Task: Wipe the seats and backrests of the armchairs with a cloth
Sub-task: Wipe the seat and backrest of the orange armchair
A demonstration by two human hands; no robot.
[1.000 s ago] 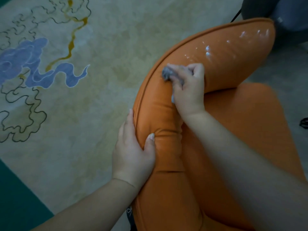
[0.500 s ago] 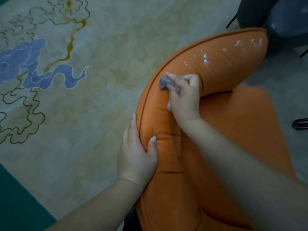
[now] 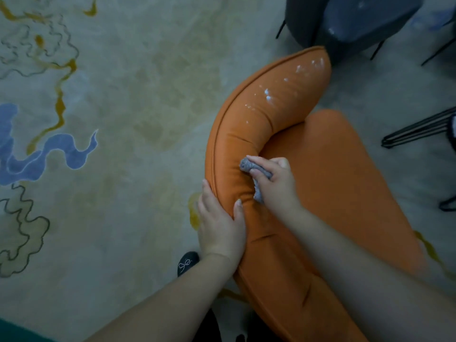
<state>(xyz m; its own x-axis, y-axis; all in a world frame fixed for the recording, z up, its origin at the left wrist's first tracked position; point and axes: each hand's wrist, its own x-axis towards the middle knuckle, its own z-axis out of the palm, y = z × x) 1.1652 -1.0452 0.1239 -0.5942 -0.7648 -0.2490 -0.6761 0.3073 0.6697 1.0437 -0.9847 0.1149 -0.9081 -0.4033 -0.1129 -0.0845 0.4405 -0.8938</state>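
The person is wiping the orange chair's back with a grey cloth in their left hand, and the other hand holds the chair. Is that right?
Not quite. The head view shows the grey cloth in the right hand, not the left. The left hand is the one holding the orange chair's backrest. The rest is right.

Dim, bluish, even light; soft overall blur; wide-angle bending at edges; no hard shadows.

Dark chair (image 3: 355, 23) beyond backrest (image 3: 249, 124) end
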